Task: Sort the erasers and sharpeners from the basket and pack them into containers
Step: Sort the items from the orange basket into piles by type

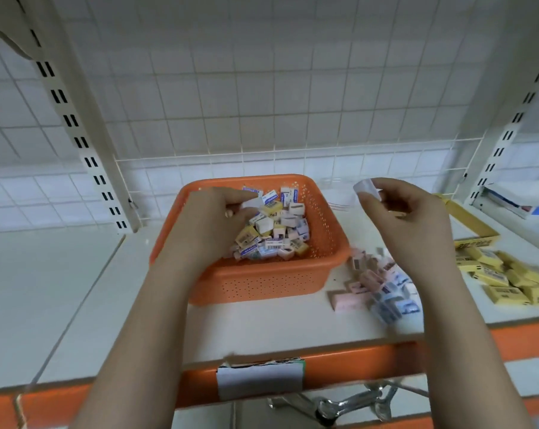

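Observation:
An orange perforated basket (321, 243) sits on the white shelf, holding several small boxed erasers and sharpeners (277, 230) in white, blue and yellow. My left hand (212, 218) reaches into the basket's left side, its fingers curled round a white piece from the pile. My right hand (401, 212) hovers right of the basket and pinches a small white eraser (365, 186) between thumb and fingers. Below it on the shelf lies a heap of pink and blue pieces (379, 286). Yellow boxes (510, 277) lie farther right.
A flat yellow carton (472, 224) stands at the back right, and a clear plastic container (339, 193) sits behind the basket. A wire grid backs the shelf (107, 289). The orange shelf edge (339, 363) carries a white label. Packaged goods lie at far right.

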`<state>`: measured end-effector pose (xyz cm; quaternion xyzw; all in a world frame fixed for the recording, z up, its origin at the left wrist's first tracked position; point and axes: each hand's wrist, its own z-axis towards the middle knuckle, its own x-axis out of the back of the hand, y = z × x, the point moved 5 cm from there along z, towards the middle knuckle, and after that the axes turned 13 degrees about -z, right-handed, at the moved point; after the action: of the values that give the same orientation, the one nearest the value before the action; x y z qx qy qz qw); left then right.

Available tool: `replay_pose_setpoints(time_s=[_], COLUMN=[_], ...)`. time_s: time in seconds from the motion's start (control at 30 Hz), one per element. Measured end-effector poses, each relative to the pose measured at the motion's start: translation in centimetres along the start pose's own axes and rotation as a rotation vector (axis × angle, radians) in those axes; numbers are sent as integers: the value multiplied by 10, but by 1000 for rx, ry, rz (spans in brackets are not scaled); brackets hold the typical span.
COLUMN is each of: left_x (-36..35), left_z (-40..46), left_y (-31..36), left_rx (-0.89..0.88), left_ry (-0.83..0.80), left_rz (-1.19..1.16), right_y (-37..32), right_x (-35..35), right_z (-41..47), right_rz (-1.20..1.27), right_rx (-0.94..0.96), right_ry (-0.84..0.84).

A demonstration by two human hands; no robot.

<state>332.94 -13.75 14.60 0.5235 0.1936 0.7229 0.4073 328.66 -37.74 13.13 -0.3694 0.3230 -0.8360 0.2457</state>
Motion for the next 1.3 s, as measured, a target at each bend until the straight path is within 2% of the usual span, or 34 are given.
replay_pose_setpoints(time_s=[0.13, 0.27, 0.43, 0.63, 0.8, 1.03, 1.2, 1.3], left_x=[-28, -57, -92, -116, -136, -180, -202, -200], left_z=[-14, -30, -60, -83, -84, -55, -34, -39], left_y=[25, 53, 80, 91, 86, 79, 53, 63], left_rx=[-34, -24, -9, 44, 77, 115, 296, 286], left_ry=[-15, 36, 124, 157, 145, 187, 154, 132], left_rz=[-33, -86, -167, -79, -25, -25, 17, 15], right_y=[31, 72, 119, 146, 148, 144, 140, 135], right_x=[29, 49, 54, 27, 30, 67, 77, 75], right_z=[-1, 1, 2, -4, -5, -11, -14, -13], right_rz=[-31, -96, -337, -467, -408, -248, -212, -202], right_rx=[-66, -81, -74, -92, -87, -44, -3, 38], right_ry=[26, 4, -216, -461, -471, -338, -346, -365])
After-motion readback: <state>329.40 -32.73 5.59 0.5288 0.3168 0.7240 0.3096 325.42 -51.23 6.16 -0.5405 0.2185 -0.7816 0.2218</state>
